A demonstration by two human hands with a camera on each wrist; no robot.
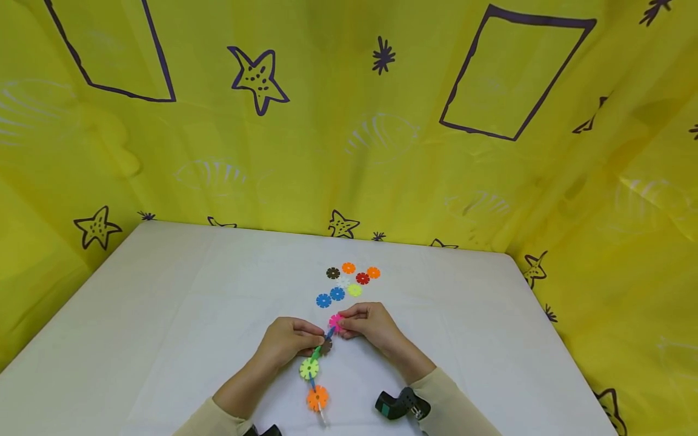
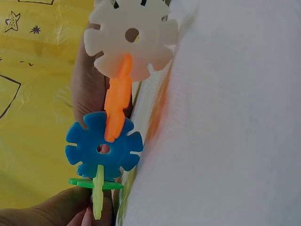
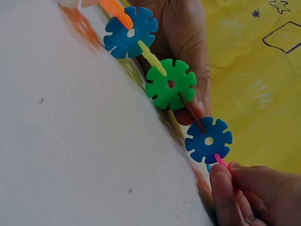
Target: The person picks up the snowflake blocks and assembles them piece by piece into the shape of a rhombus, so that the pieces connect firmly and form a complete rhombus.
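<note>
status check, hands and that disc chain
Left hand grips chain mid-length. Right hand pinches pink disc at its far end. Loose discs beyond, apart, nothing blocking.

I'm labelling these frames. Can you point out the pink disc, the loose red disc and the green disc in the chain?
pink disc (image 1: 335, 321), head view, its face between the fingertips.
loose red disc (image 1: 362, 278), head view, its centre.
green disc (image 3: 170, 84), right wrist view, by its centre hole.

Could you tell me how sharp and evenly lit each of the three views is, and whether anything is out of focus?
Head view: even, soft light, faint shadows, curtain bowed by the wide lens, the chain of snowflake discs small but sharp. Left wrist view: the white disc and tablecloth are soft and washed out. Right wrist view: the green disc is crisp, the right hand slightly blurred.
</note>
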